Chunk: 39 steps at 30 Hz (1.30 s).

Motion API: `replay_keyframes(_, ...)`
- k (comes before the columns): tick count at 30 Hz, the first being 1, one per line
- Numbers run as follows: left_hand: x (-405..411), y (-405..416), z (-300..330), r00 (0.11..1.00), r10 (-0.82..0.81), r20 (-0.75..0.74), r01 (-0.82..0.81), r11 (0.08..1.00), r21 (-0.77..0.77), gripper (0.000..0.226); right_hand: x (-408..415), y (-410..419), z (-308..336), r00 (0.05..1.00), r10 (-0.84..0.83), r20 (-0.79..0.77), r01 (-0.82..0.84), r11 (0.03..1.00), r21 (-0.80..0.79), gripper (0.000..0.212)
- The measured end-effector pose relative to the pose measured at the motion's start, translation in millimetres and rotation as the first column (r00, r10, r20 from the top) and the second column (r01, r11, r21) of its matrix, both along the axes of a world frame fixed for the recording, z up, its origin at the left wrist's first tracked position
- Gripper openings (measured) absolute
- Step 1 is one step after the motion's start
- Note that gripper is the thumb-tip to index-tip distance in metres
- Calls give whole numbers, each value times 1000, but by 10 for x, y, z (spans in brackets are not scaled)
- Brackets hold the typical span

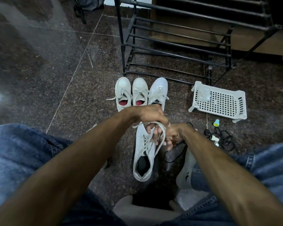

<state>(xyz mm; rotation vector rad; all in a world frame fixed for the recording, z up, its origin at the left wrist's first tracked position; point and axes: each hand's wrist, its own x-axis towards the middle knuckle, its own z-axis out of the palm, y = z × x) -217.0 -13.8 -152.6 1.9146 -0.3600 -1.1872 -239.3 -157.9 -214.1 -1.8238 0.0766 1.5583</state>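
Your left hand (pixel 151 115) and right hand (pixel 173 135) each close their grip on the lace (pixel 160 146). The white sneaker (pixel 141 144) lies mid-frame, long axis vertical, toe toward the top, on the dark speckled stone floor (pixel 69 98).

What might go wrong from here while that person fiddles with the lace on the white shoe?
1. The lace loops loosely round the fingers of the left hand, so it may slip off or knot unevenly. The right hand is too blurred to tell whether it grips the lace.
2. The black cable lies right beside the shoe and might get caught up with the lace.
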Motion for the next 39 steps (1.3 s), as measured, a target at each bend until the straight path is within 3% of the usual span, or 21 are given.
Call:
replay_keyframes(7, 54, 45, 30, 997, 77, 10, -76, 994, -83, 33, 231, -145, -58, 933, -359, 32, 350, 924, 155, 22)
replay_keyframes(13, 185, 152, 81, 965, 260, 43, -240, 936, -258, 40, 198, -143, -37, 887, -458, -61, 451, 829, 331, 23)
replay_keyframes(17, 303, 198, 94, 871, 492, -5, -451, 795, -405, 43, 200, -134, -9, 903, -411, -128, 428, 829, 360, 22)
replay_keyframes(19, 344, 210, 96, 787, 616, -42, -563, 689, -456, 42, 208, -132, 8, 908, -403, -112, 416, 834, 362, 28)
replay_keyframes(23, 402, 290, -2, 585, 787, -196, -759, 445, -475, 29, 178, -97, 109, 900, -433, -53, 419, 824, 382, 16)
replay_keyframes(24, 403, 290, -85, 555, 818, -151, -784, 454, -424, 30, 182, -83, 100, 891, -454, -9, 424, 825, 373, 16)
replay_keyframes(26, 339, 301, -279, 546, 826, 143, -801, 564, -202, 32, 195, -60, 27, 865, -499, 57, 447, 816, 365, 16)
replay_keyframes(27, 278, 323, -377, 575, 771, 274, -787, 613, -74, 25, 204, -62, -20, 848, -526, 71, 474, 811, 344, 17)
replay_keyframes(28, 206, 350, -458, 651, 691, 315, -738, 673, 49, 15, 215, -60, -53, 832, -549, 82, 500, 806, 317, 19)
replay_keyframes(29, 124, 364, -515, 755, 603, 258, -649, 744, 158, 12, 227, -71, -79, 819, -566, 94, 520, 802, 294, 22)
replay_keyframes(31, -47, 350, -592, 917, 398, -5, -378, 875, 302, 18, 216, -79, -75, 804, -583, 113, 539, 797, 273, 26)
replay_keyframes(33, -172, 261, -641, 941, 301, -157, -245, 922, 301, 27, 201, -68, -57, 797, -594, 115, 551, 791, 266, 24)
replay_keyframes(36, -226, 150, -803, 922, 385, -42, -372, 910, 183, 39, 213, -24, -91, 813, -578, 70, 560, 809, 178, 23)
replay_keyframes(39, -269, 123, -926, 878, 468, -99, -466, 884, 43, 35, 210, -49, -115, 865, -501, 17, 497, 862, 96, 28)
